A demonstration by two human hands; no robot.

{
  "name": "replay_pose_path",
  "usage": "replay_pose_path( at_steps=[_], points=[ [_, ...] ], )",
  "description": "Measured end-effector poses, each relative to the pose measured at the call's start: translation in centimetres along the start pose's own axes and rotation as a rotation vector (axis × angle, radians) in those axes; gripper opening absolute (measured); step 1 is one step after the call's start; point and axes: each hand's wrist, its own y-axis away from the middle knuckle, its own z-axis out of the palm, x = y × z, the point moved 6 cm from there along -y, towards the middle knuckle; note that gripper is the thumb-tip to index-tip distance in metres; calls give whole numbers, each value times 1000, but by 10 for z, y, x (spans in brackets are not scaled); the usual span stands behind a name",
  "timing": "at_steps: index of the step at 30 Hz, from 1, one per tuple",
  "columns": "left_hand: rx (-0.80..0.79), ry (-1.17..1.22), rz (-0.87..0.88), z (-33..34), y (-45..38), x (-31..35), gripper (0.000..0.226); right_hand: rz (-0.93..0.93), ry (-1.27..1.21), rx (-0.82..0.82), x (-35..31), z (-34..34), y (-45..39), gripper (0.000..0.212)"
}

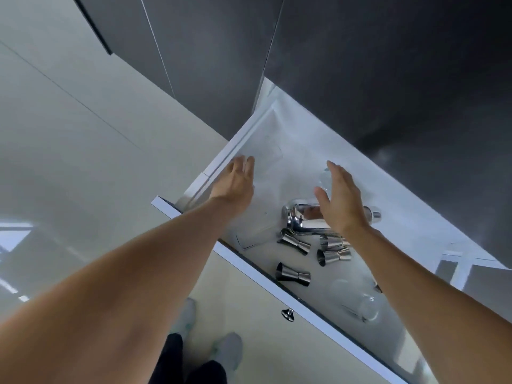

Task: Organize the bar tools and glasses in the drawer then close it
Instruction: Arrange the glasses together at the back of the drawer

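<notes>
- Drawer (249, 268) open; shaker (307, 214) on its side mid-drawer, jiggers (293, 274) near front, glass (367, 307) near right.
- Left hand (235, 181) fingers spread, empty, far left.
- Right hand (339, 200) spread, empty, above shaker.

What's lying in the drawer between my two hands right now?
In the head view, only bare white drawer liner lies between the left hand and right hand.

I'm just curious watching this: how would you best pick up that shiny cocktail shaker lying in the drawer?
Probably around its wide middle, coming down from above. The cocktail shaker lies on its side on the drawer floor, long axis across, so its round body is open on top. The right hand hovers open over it.
</notes>
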Motion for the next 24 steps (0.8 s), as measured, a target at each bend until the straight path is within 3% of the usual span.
replay_pose_path(
  at_steps=[9, 16, 20, 24],
  points=[
    [-4, 111, 14, 21, -26, 8, 85, 124, -54, 92, 18, 15, -24, 57],
    [50, 238, -15, 5, -37, 24, 56, 146, -147, 102, 16, 15, -34, 55],
    [167, 129, 51, -27, -41, 39, 45, 198, -236, 130, 13, 11, -41, 52],
    [175, -15, 77, -47, -52, 57, 48, 232, -327, 193, 8, 7, -51, 46]
  ],
)
